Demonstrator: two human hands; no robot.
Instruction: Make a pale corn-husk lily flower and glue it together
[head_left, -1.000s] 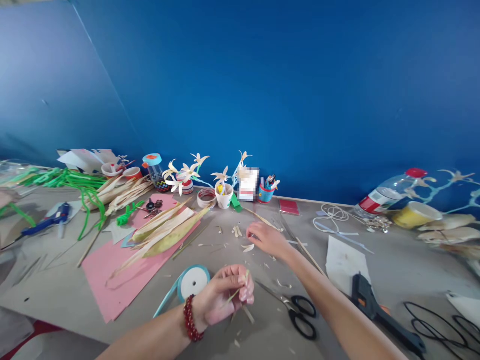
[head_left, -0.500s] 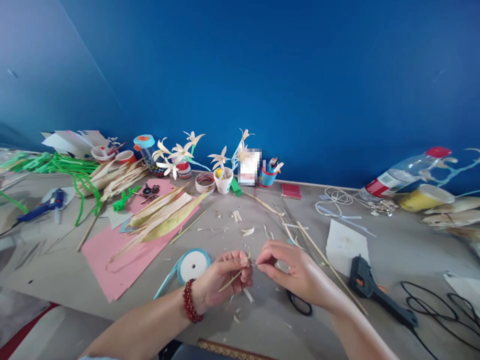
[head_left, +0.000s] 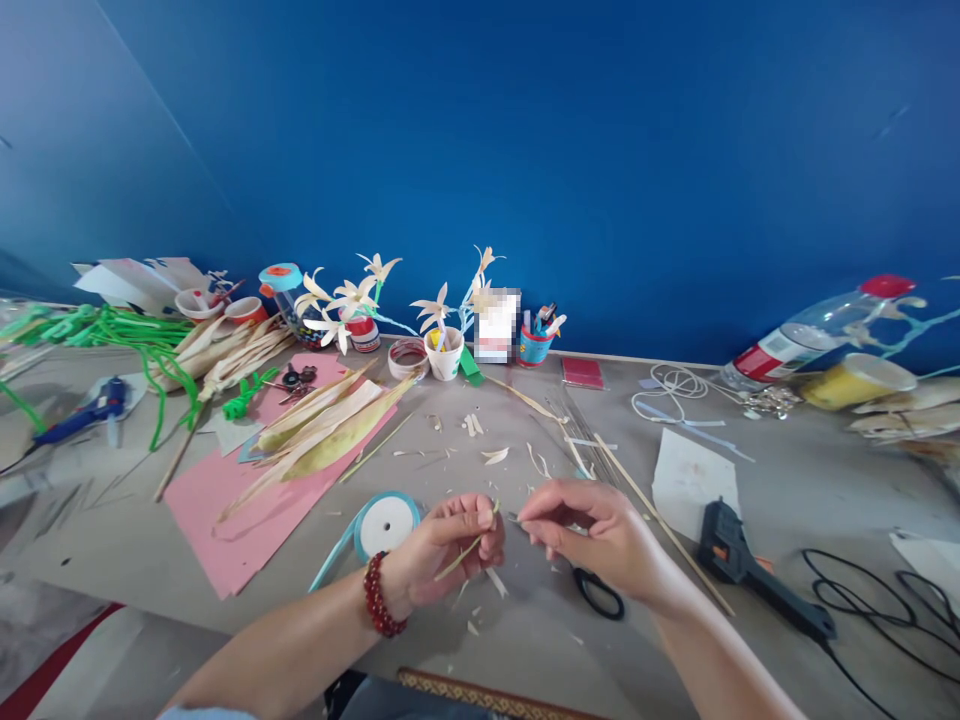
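My left hand (head_left: pixel 457 540), a red bead bracelet on its wrist, pinches a narrow greenish strip of dried husk (head_left: pixel 459 562) between thumb and fingers. The strip slants down across the palm. Just right of it, my right hand (head_left: pixel 581 525) is closed in a pinch, with a tiny thin piece at the fingertips too small to name. A small gap separates the two hands. Beneath my right hand, a black loop like a scissors handle (head_left: pixel 600 594) shows; the rest is hidden. A roll of blue ribbon (head_left: pixel 387 527) lies beside my left wrist.
Husk leaves (head_left: pixel 330 425) rest on pink paper (head_left: pixel 232 520) at left. Husk flowers (head_left: pixel 358 297) stand by a white cup (head_left: pixel 444 358) at the back. A black glue gun (head_left: pixel 757 570) with its cord lies right, near a long stick (head_left: pixel 660 520). Husk scraps (head_left: pixel 495 456) litter the middle.
My right hand has drawn slightly away from my left, widening the gap between the fingertips. My left hand keeps its pinch on the strip. The view has shifted a little.
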